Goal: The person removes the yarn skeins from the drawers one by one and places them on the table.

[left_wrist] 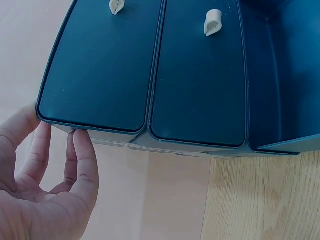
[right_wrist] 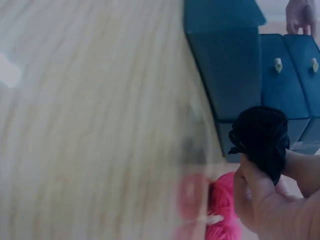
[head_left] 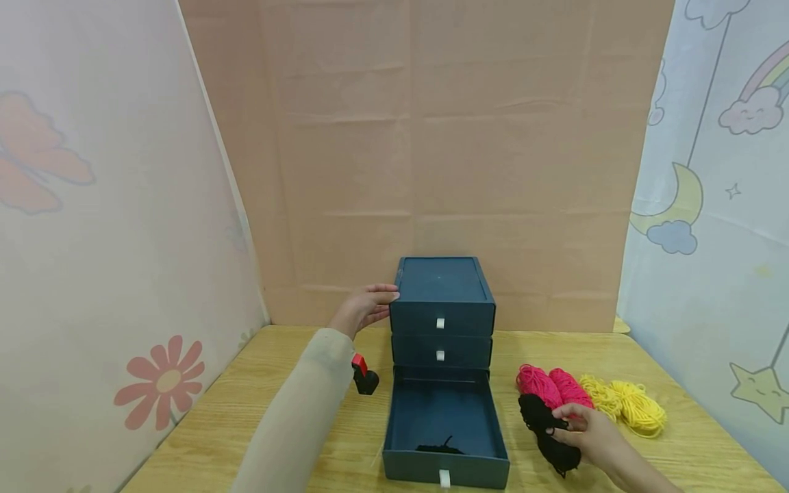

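Note:
My right hand point(head_left: 588, 435) grips a skein of black yarn point(head_left: 545, 431) to the right of a dark blue drawer cabinet point(head_left: 442, 281). In the right wrist view, thumb and fingers close around the middle of this black yarn point(right_wrist: 260, 137). The cabinet's bottom drawer point(head_left: 445, 469) is pulled out, and some black yarn point(head_left: 440, 448) lies inside behind its front wall. My left hand point(head_left: 370, 305) touches the cabinet's upper left side. The left wrist view shows the fingertips point(left_wrist: 84, 137) against the side and the thumb at the top edge.
Right of the cabinet lie pink yarn skeins point(head_left: 555, 385) and yellow yarn skeins point(head_left: 629, 404) on the wooden table point(head_left: 246, 397). The two upper drawers point(head_left: 456, 350) are closed, each with a small white pull tab. A black and red device point(head_left: 365, 376) is at the left forearm.

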The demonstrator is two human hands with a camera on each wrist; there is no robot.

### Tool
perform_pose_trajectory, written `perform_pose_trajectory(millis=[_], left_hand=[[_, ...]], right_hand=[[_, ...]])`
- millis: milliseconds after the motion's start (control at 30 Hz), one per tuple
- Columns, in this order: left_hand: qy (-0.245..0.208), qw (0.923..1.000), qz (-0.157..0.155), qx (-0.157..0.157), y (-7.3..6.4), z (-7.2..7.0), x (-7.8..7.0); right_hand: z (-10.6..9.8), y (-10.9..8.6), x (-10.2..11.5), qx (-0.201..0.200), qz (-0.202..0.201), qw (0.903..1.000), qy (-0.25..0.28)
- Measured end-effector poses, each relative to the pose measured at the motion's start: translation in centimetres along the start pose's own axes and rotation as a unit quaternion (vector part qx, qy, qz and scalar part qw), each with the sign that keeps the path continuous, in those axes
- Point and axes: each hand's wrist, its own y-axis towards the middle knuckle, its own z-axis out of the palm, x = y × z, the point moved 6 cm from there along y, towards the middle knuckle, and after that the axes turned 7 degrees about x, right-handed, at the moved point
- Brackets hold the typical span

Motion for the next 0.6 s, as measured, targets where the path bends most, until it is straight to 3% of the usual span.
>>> perform_pose_trajectory(millis=[100,367,600], left_hand=[[0.002,1.0000,-0.005,-0.006,0.0,-0.1,0.0],[0.017,0.9997,-0.011,-0.016,-0.4,-0.1,-0.1],[0.013,0.9998,-0.009,-0.016,-0.4,-0.1,-0.1]], right_hand=[[0.1,0.1,-0.7,0.001,-0.004,0.9997,-0.025],[0.4,0.1,-1.9,0.029,-0.012,0.9991,-0.028],[0.6,0.5,-2.5,0.019,0.012,0.9992,-0.033]])
